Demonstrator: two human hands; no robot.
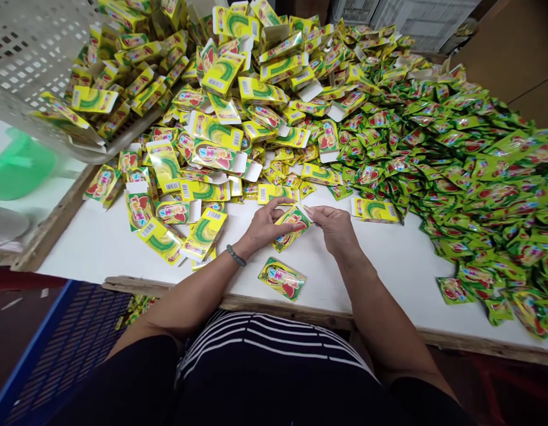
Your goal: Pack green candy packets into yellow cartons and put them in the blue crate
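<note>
My left hand (270, 223) is closed round a small yellow-green printed carton (288, 236), held tilted just above the white tabletop. At the carton's upper right end, my right hand (334, 225) pinches its white end flap between thumb and fingers. Between my forearms a second carton (281, 278) lies flat, its fruit-printed face up. Beyond my fingers rests a yellow carton (276, 194) with a barcode, and another carton (375, 210) lies to the right of my right hand. Whether the held carton has anything inside cannot be seen.
Many open-flapped cartons (221, 142) are heaped at the back left, some inside a tipped white basket (25, 65). Green sachets (478, 177) cover the right side. A blue crate (65, 349) stands below the wooden table edge (274, 305). A green plastic container (21, 168) sits far left.
</note>
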